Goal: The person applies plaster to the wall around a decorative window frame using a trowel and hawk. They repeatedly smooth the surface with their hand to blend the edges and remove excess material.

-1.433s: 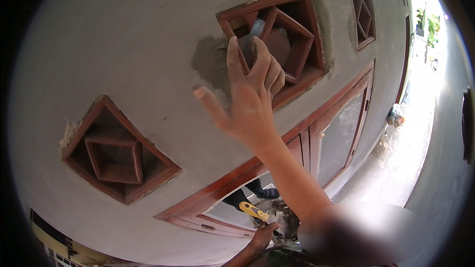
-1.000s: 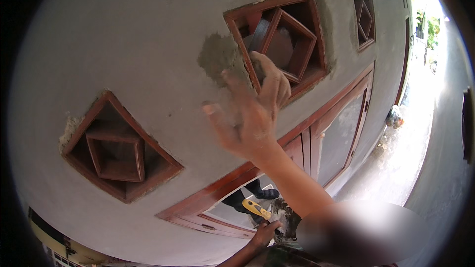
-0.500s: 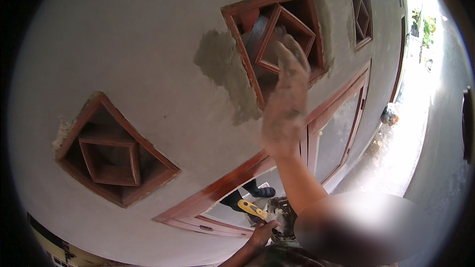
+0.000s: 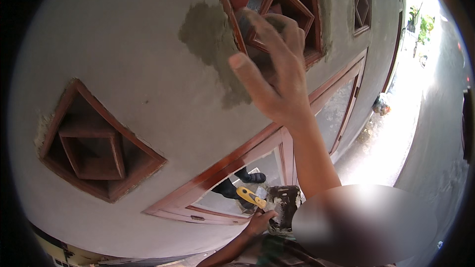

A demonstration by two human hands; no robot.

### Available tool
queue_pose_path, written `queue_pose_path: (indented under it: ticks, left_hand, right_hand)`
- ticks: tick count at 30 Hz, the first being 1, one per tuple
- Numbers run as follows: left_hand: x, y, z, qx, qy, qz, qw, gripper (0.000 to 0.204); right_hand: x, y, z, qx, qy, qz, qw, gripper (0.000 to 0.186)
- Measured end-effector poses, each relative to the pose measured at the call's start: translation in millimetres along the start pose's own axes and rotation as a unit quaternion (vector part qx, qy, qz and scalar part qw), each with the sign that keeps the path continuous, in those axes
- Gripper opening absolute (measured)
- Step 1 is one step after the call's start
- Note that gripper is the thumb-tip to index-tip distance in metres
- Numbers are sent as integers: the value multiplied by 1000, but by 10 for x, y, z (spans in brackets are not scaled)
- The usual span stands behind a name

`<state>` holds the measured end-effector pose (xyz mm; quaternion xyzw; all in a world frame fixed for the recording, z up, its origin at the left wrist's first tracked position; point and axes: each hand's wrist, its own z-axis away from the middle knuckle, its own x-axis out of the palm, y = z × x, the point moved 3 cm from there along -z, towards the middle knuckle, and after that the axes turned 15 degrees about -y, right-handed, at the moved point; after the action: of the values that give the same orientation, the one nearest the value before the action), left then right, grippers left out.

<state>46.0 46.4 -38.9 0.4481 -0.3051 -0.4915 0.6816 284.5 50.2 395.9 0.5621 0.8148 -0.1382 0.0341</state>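
Note:
My right hand (image 4: pixel 277 69) is raised in front of the wall, fingers apart and slightly curled, with nothing visible in it. Behind it is a reddish-brown wooden frame (image 4: pixel 309 15) set in the wall, holding a smaller tilted square frame. A dark damp plaster patch (image 4: pixel 205 44) lies left of that frame. Low down, my left hand (image 4: pixel 261 221) grips the left side of a dark plaster-smeared container (image 4: pixel 286 207). A scraper-like tool with a yellow handle (image 4: pixel 251 197) leans at the container beside my left thumb; its blade is mostly hidden.
A second diamond-shaped wooden frame (image 4: pixel 106 188) sits in the wall at left, and a smaller one (image 4: pixel 361 10) farther right. Below runs a wooden door or window frame (image 4: pixel 222 160) with pale panels. My dark-shod feet (image 4: pixel 255 177) show below. A bag (image 4: pixel 381 104) stands along the bright passage.
My right hand has turned, spread its fingers and shifted slightly left. The view has moved, so the wall frames sit farther left and higher. My left hand still grips the container.

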Motion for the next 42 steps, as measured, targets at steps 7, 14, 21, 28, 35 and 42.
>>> queue_pose_path:
  ticks: [7, 14, 21, 28, 35, 42]
  left_hand:
    - [24, 65, -16, -40, 11, 85, 996, 31]
    - [-33, 256, 84, -39, -9, 43, 998, 27]
    - [37, 366, 112, -50, -1, 91, 995, 38]
    - [-2, 318, 80, -105, -23, 101, 989, 47]
    - [15, 440, 124, -80, -6, 88, 993, 43]
    - [-3, 270, 75, -29, 4, 145, 989, 40]
  right_hand:
    - [235, 38, -170, -6, -1, 24, 1000, 73]
    - [227, -18, -62, 7, 9, 87, 996, 73]
    - [51, -66, 121, 26, 8, 87, 996, 68]
    - [-35, -6, -6, 18, 11, 84, 996, 70]
    - [70, 54, 12, 4, -12, 105, 994, 68]
    - [-69, -7, -31, 19, -11, 52, 998, 73]
